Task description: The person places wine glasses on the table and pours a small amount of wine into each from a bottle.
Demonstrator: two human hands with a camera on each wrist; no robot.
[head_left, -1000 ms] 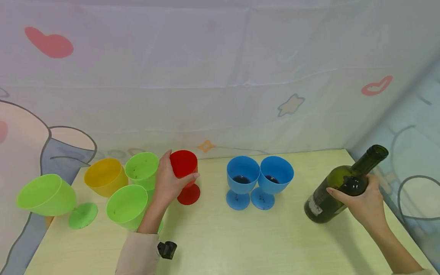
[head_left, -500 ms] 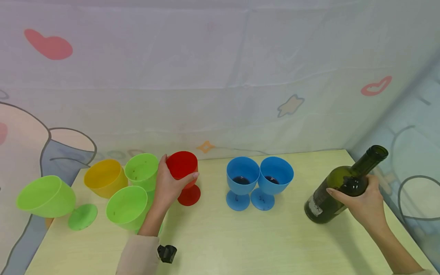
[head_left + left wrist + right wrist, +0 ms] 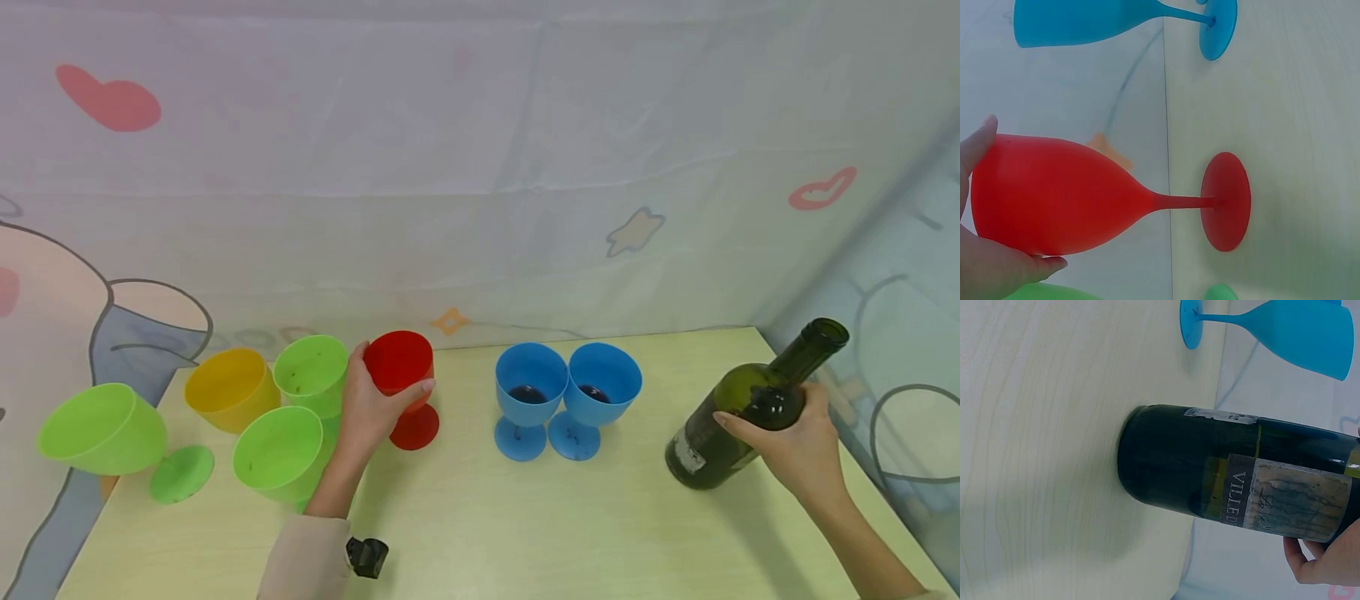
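My left hand (image 3: 371, 412) grips the bowl of a red goblet (image 3: 401, 362), thumb on the near side and fingers round the left. Its round foot stands on the table in the left wrist view, where the stem (image 3: 1182, 202) shows whole. At the right, my right hand (image 3: 798, 450) holds a dark green wine bottle (image 3: 705, 433) around its upper body. The bottle's label (image 3: 1297, 497) faces the right wrist camera, and its base is at the tabletop. Between the hands stand two blue goblets (image 3: 531, 379) side by side, dark liquid in the bottom of each.
Left of the red goblet are a yellow goblet (image 3: 231, 390) and several green goblets (image 3: 277, 454); the leftmost green one (image 3: 101, 429) is near the table's left edge. A patterned cloth (image 3: 480, 167) hangs behind the pale wooden table (image 3: 525, 533).
Almost nothing differs. The left hand and the red goblet's rim have shifted very slightly; the right hand keeps its hold on the wine bottle in the same place.
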